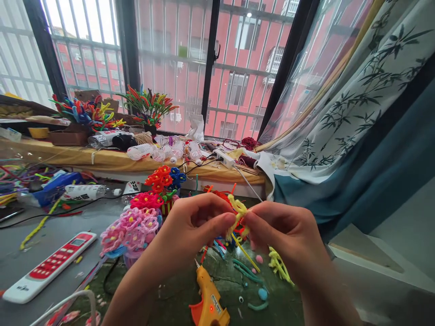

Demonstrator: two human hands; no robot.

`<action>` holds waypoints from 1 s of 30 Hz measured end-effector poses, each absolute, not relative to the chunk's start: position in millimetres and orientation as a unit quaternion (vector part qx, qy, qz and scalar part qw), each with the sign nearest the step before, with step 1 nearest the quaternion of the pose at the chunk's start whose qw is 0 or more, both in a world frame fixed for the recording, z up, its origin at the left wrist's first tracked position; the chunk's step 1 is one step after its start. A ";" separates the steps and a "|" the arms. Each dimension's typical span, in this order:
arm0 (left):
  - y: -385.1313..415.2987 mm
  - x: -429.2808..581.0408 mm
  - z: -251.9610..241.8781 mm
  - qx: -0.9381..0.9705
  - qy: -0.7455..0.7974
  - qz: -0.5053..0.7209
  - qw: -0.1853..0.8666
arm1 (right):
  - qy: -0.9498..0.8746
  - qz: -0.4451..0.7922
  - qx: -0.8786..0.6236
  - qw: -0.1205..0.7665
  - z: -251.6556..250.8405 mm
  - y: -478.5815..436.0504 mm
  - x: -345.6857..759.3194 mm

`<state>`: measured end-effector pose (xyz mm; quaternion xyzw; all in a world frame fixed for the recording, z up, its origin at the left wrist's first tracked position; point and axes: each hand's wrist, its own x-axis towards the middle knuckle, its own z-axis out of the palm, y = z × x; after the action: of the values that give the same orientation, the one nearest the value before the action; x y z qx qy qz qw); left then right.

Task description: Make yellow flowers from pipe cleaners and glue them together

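Both hands meet near the middle of the view, raised above the table. The left hand (193,226) is closed, its thumb and forefinger pinching one side of a yellow pipe-cleaner piece (238,212). The right hand (285,235) is closed on the other side in the same fingertip pinch. Two pinches set this close together steady the fuzzy wire on both sides, which suits fine bending. Whether the wire forms a loop or a knot between the fingers I cannot tell, as the fingertips cover part of it. A thin yellow stem (246,254) hangs from it, down and to the right.

Just below the hands, an orange glue gun (209,303) rests on the green mat (272,303) with its nozzle pointing away, within easy reach of either hand. To its right lie loose yellow-green pipe-cleaner bits (278,265).

Left of the left hand stands a bunch of pink pipe-cleaner flowers (132,228), with red and orange flowers (160,177) just behind it. Farther left, a red-and-white remote (50,265) lies flat on the grey table (68,226).

Far off, the window ledge holds coloured bouquets (147,106) and a white power strip (224,158). A bamboo-print curtain (356,113) hangs at the right.
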<state>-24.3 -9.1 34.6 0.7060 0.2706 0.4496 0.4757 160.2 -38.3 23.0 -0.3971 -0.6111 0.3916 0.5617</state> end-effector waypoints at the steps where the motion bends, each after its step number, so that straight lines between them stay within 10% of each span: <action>1: -8.8 -23.5 35.0 0.704 0.265 0.449 0.482 | -0.611 0.393 -0.396 0.561 22.8 -38.9 160.1; 13: -11.0 -23.4 30.6 0.681 0.250 0.436 0.533 | -0.580 0.368 -0.422 0.592 25.9 -44.2 155.6; 30: -23.9 -14.2 34.7 0.750 0.355 0.469 0.303 | -0.607 0.297 -0.466 0.570 31.7 -56.6 145.5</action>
<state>-14.2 -23.9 34.7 0.7500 0.3550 0.4686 0.3033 145.5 -56.6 31.7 -0.4664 -0.6074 0.2971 0.5703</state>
